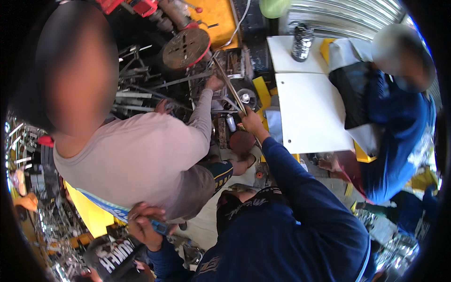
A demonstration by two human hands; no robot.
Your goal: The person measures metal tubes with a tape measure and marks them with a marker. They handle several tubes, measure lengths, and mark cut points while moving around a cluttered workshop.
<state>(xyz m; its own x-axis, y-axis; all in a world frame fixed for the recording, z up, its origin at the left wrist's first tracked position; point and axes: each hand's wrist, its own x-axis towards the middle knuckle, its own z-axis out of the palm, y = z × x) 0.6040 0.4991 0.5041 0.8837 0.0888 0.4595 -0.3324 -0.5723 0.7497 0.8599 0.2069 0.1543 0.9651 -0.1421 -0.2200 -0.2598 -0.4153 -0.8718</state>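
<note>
"Where are the wearer's hands?"

"Well apart. The right hand (253, 124), in a dark blue sleeve, reaches forward near the middle of the view, its fingers wrapped around a long, slim metal bar (229, 86). The left hand (145, 226) is low and to the left, curled around a small blue tool (160, 227); its exact kind is hard to tell."

"How does the bar lie?"

"It slants from the right hand up and to the left. Its far end is near a round slotted metal plate (181, 50) with a red rim."

"Is anyone close?"

"Yes. On the left, a co-worker in a grey shirt (136, 141) stretches a hand (215, 83) just beside the bar. I cannot tell whether they touch."

"And what is around them?"

"A small pale can (230, 123) stands near the right hand, on its left. To the right is a white panel (312, 115), with a bottle (302, 43) on another white panel (281, 55) behind it. Another person in blue (392, 131) sits beyond."
</note>
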